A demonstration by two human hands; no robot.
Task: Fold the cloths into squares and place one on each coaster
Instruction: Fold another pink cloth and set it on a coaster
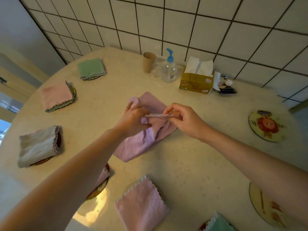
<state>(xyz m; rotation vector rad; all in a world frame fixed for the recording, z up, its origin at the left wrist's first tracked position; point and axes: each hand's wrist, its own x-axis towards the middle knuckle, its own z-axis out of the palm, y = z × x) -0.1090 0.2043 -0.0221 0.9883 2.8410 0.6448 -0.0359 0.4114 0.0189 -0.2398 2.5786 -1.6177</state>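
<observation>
So the fold is mid-way here. Nearest the camera, on the near side of the fingers, a folded pink cloth (141, 204) is already parked on its coaster, and a mint one (218, 224) is peeking in at the bottom edge. Another coaster (98, 189) is half hidden under the left forearm, with a bit of cloth on it.

Then the action: the lilac cloth (143, 130) is lying rumpled on the tabletop (191, 164), and one edge of it is being pinched up between both hands. The left hand (135, 119) is closed on that raised hem, the right hand (183, 119) has thumb and fingers (170, 112) nipped tight on the other end of it, so the strip is stretched between them.

Out to the right of the fingers, two coasters are bare: the lion one (266, 125) and the carrot one (265, 204). Left of the fingers, the grey (38, 144), pink-green (56, 95) and green (90, 68) cloths are seated.

Next, probably: the held edge gets carried over to meet the opposite side, corners lined up, flattened, folded again. A slack corner could skew the square.
</observation>
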